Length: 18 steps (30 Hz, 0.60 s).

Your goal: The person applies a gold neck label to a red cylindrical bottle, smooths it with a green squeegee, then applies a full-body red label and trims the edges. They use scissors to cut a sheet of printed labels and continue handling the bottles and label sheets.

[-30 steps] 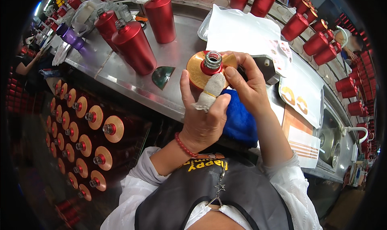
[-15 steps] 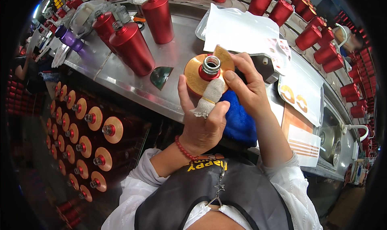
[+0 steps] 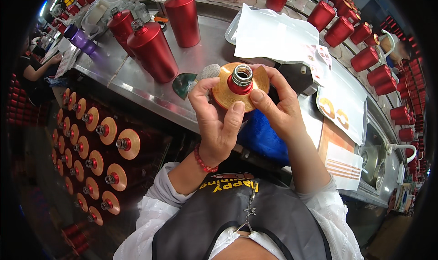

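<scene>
A red bottle with a gold shoulder and an uncovered glass neck is tilted up toward me between both hands. My left hand is closed on its left side, thumb pressing the gold shoulder. One of its fingers wears a whitish cloth cover, which lies by the shoulder's far left edge. On the other side, my right hand grips the bottle with its thumb on the gold surface. Near those fingers a brownish-gold pointed piece sticks up at the shoulder's edge. A dark green flat piece lies just left of my hands.
Red bottles stand on the metal table. A white sheet covers a tray; another tray holds gold curved pieces. Blue cloth lies below my hands. Gold-shouldered bottles fill the lower left. A conveyor with red bottles curves behind.
My left hand has shifted: its covered finger moved from the near side of the bottle to the far left edge, and the thumb now presses the shoulder. The gold flap lies lower.
</scene>
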Each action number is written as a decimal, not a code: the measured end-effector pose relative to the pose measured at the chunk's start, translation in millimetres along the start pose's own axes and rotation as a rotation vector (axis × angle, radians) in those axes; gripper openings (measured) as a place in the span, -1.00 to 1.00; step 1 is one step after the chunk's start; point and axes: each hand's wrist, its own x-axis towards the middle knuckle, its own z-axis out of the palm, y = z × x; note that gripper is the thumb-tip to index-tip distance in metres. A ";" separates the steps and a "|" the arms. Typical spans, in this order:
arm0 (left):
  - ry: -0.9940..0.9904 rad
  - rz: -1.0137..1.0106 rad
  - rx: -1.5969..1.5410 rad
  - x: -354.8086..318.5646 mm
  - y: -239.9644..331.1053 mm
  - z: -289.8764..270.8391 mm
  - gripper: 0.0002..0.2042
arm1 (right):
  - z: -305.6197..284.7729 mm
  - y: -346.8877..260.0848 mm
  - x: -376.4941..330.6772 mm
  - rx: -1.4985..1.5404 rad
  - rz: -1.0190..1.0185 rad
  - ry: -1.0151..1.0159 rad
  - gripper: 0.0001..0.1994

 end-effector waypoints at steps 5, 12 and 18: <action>-0.002 -0.021 0.063 0.6 -1.0 -2.7 -0.50 | -2.5 0.0 -0.1 -0.004 0.027 -0.029 -0.56; -0.014 0.081 0.143 -2.0 -3.5 -3.5 -0.50 | -4.7 3.2 2.1 0.021 0.076 -0.048 -0.62; -0.007 0.085 0.010 -4.7 -18.6 -9.1 -0.55 | -6.1 3.9 1.4 -0.093 -0.042 -0.062 -0.63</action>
